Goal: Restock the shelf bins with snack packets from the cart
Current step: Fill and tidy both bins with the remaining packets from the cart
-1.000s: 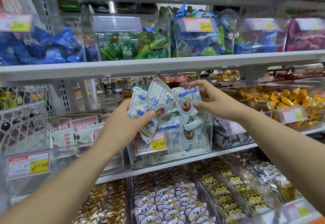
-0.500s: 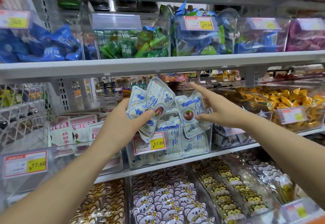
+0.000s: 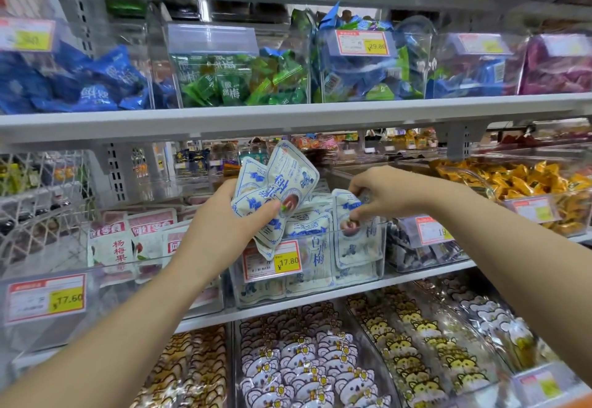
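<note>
Since 0.5 s ago the right hand (image 3: 384, 198) has dropped from above the pile. It now pinches 1 packet (image 3: 342, 207) by its top edge, standing it at the right front of the clear bin (image 3: 382, 254), centre frame. The left hand (image 3: 217, 231) grips a fanned bundle of packets (image 3: 282, 180) just above the bin. The packets look light, soft and slippery, so a top-seam pinch seems best.

- My right hand (image 3: 394, 196) has dropped from the heap's top; its fingers, straight before, now pinch a packet (image 3: 355, 241).
- That packet has slid down into the bin (image 3: 381, 266).
</note>
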`<state>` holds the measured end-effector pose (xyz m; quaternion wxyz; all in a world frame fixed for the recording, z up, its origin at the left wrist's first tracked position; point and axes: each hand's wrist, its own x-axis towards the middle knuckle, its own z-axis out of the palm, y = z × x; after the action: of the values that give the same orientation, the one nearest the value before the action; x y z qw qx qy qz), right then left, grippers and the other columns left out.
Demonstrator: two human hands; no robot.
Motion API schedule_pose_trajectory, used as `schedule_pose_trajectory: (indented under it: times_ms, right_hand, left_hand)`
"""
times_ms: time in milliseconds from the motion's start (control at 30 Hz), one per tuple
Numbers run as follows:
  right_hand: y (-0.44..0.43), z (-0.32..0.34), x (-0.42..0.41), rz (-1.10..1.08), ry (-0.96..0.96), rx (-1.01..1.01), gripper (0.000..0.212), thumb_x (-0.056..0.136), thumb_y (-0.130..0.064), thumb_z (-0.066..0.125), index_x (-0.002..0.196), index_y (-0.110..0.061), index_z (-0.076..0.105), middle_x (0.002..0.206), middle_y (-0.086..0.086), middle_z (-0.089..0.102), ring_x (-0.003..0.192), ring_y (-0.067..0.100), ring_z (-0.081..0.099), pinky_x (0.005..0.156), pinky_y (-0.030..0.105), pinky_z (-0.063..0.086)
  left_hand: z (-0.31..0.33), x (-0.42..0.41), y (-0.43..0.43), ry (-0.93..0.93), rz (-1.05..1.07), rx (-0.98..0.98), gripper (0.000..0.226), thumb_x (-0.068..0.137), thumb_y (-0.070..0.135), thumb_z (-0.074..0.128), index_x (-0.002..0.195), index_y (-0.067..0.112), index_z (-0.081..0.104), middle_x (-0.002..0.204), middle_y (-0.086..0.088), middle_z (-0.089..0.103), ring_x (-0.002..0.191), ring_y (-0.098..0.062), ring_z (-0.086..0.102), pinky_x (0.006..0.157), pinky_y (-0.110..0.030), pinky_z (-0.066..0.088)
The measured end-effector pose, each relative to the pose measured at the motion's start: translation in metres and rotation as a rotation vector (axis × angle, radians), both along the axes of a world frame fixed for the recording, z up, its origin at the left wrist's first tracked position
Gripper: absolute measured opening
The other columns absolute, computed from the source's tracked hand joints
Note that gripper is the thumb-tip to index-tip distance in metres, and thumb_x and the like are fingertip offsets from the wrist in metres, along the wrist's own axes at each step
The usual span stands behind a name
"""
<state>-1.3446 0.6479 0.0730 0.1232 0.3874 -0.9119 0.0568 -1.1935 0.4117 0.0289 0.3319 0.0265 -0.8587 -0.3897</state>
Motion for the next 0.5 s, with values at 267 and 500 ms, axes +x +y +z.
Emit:
schedule_pose_trajectory:
  times_ms: [267, 500]
  right_hand:
    - [-0.026, 0.007, -0.003, -0.094, -0.055, 0.199, 0.037, 0.079, -0.036, 0.082, 0.071, -0.012, 0.055, 0.072, 0.001, 0.055, 0.064, 0.020, 0.047, 0.058, 0.030, 0.038]
    - [-0.034, 0.017, 0.001, -0.186, -0.125, 0.281, 0.038, 0.076, -0.040, 0.084, 0.063, -0.022, 0.054, 0.070, -0.005, 0.057, 0.070, 0.020, 0.053, 0.071, 0.034, 0.049]
  left_hand:
    - [0.000, -0.001, 0.000, 0.001, -0.001, 0.006, 0.041, 0.086, 0.050, 0.070, 0.123, 0.037, 0.059, 0.105, 0.021, 0.071, 0.092, 0.006, 0.066, 0.070, -0.018, 0.047]
    - [0.000, 0.000, 0.002, 0.009, -0.013, 0.016, 0.040, 0.086, 0.049, 0.071, 0.122, 0.036, 0.060, 0.107, 0.021, 0.071, 0.094, 0.005, 0.066, 0.072, -0.019, 0.048]
